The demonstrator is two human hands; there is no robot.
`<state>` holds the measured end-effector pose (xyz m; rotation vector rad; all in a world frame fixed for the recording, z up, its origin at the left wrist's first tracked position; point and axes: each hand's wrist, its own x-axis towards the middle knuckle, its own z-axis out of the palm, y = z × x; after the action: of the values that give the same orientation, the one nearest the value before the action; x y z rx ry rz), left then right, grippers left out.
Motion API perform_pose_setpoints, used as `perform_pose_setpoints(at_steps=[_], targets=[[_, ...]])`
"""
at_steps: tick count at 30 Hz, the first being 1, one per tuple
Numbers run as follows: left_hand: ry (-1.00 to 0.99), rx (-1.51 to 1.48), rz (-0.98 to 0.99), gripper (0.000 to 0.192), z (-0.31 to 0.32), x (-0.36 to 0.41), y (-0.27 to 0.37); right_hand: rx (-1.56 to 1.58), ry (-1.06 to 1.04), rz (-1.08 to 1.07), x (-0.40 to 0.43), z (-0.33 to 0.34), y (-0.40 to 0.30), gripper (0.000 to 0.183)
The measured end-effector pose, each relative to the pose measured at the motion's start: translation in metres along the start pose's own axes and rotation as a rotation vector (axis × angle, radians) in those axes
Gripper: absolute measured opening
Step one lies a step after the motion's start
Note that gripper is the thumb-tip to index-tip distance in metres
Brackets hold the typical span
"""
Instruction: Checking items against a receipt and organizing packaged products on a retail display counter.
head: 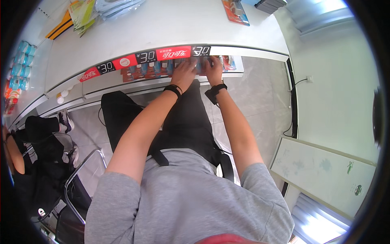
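Observation:
Rows of red-and-blue blister packs (155,68) lie on a lower white shelf, just below the upper shelf's front edge with its red and black price strip (173,52). My left hand (185,73) rests over the packs near the right part of the row, its fingertips partly under the strip. Close by on the right, my right hand (214,68) has bent fingers at a pack, thumb and fingers near it; whether it grips the pack is not plain. More packs show just right of my right hand. Both wrists wear black bands.
On the upper shelf (146,33) lie a blister pack (236,12), dark boxes (270,6), plastic-wrapped goods (117,7) and green-yellow packets (82,15). Blue cans (23,65) stand far left. A person in black sits at left beside a metal-framed chair (71,183).

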<state>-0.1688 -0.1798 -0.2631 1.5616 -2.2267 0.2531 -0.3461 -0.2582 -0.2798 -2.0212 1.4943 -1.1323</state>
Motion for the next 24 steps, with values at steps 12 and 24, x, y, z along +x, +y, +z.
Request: perform_pose_setpoints(at_steps=[12, 24], targets=[[-0.13, 0.094, -0.033, 0.056, -0.024, -0.002, -0.038, -0.132, -0.013, -0.12, -0.041, -0.008, -0.004, 0.047], [-0.327, 0.039, -0.218, 0.068, -0.039, -0.001, -0.039, -0.264, -0.093, -0.049, -0.012, -0.023, -0.028, 0.046]])
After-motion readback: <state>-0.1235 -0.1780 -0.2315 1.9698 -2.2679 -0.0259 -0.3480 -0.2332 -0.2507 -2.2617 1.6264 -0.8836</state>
